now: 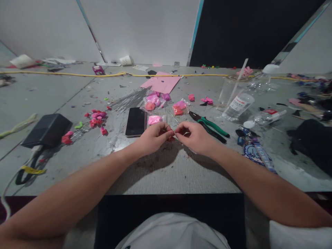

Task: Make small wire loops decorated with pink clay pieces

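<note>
Close together over the grey table [160,180], both hands have their fingertips pinched. My left hand [155,137] is closed near a small red piece; what it grips is too small to name. My right hand [194,136] pinches a thin wire [174,117] that rises from between the fingertips. Just beyond the hands lie a bag of pink clay [155,120] and a bag with red and pink clay [178,109]. Green-handled pliers [211,126] rest to the right of my right hand. A dark phone [136,121] lies left of the bags.
Thin wires [132,99] and a pink sheet [163,82] lie farther back. Red and pink clay pieces [95,118] and a black adapter [47,130] are at left. Plastic bottles [238,106], a cup [229,91] and a keychain [255,152] stand or lie at right. A yellow cord [90,74] crosses behind.
</note>
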`<action>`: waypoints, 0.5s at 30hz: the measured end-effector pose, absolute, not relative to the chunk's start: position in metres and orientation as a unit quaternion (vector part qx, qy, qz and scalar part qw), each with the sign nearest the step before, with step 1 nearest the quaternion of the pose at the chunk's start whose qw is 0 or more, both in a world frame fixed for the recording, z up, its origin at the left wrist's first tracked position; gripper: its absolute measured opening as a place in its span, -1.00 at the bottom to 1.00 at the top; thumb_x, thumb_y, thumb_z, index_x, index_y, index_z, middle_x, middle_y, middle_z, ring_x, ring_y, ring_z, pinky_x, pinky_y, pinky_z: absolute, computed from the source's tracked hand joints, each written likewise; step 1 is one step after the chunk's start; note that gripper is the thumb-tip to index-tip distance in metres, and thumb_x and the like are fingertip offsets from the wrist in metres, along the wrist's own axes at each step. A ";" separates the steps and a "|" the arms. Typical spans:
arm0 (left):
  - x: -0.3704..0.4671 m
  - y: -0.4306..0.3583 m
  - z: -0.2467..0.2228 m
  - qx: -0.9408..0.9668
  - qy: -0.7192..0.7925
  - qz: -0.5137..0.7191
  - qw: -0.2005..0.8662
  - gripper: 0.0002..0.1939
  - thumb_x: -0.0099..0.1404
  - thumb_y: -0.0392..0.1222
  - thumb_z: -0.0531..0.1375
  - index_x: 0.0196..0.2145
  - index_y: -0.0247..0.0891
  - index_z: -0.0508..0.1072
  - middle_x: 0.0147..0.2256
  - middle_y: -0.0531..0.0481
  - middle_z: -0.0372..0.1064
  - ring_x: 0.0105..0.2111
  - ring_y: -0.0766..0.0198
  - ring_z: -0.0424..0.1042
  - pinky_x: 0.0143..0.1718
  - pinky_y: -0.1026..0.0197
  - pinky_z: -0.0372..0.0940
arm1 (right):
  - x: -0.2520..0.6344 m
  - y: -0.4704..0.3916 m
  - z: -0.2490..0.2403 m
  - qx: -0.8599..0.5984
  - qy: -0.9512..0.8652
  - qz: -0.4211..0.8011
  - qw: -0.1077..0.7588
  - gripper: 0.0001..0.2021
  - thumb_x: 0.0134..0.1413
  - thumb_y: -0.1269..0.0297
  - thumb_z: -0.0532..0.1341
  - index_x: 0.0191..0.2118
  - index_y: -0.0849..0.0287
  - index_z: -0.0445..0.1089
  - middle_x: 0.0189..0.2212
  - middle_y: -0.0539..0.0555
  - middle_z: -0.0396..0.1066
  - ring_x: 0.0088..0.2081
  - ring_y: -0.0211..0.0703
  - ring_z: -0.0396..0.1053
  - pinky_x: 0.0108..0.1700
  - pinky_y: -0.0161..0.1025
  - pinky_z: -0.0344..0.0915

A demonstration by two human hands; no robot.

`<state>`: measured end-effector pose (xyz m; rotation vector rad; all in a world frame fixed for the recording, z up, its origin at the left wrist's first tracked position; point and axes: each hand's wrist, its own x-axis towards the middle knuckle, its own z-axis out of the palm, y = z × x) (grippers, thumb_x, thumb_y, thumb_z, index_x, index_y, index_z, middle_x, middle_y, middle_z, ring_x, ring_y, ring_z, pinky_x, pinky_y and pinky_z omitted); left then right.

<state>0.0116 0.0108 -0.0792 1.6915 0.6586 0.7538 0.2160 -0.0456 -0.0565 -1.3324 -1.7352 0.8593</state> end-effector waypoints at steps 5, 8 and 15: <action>0.014 0.004 -0.075 0.704 0.281 0.327 0.565 -0.79 0.43 -0.09 0.30 -0.29 -0.22 0.41 -0.40 -0.04 0.55 -0.39 0.27 0.55 -0.36 0.23 0.41 | 0.216 -0.049 -0.057 -0.523 -0.732 0.212 0.382 -0.92 0.20 0.34 0.26 -0.33 0.11 0.38 -0.36 0.07 0.48 -0.32 -0.12 0.42 -0.25 -0.16 0.35; 0.015 0.002 -0.075 0.696 0.274 0.334 0.573 -0.78 0.42 -0.09 0.32 -0.29 -0.23 0.39 -0.41 -0.02 0.53 -0.39 0.28 0.54 -0.35 0.23 0.41 | 0.215 -0.052 -0.059 -0.502 -0.768 0.116 0.381 -0.90 0.21 0.41 0.21 -0.34 0.10 0.31 -0.37 0.06 0.42 -0.32 -0.12 0.37 -0.24 -0.16 0.28; 0.014 0.004 -0.075 0.715 0.272 0.338 0.548 -0.82 0.43 -0.14 0.31 -0.23 -0.23 0.38 -0.42 0.06 0.44 -0.45 0.33 0.54 -0.43 0.30 0.41 | 0.213 -0.053 -0.061 -0.496 -0.751 0.200 0.387 -0.95 0.26 0.34 0.24 -0.27 0.10 0.36 -0.39 0.01 0.43 -0.36 -0.18 0.38 -0.28 -0.20 0.31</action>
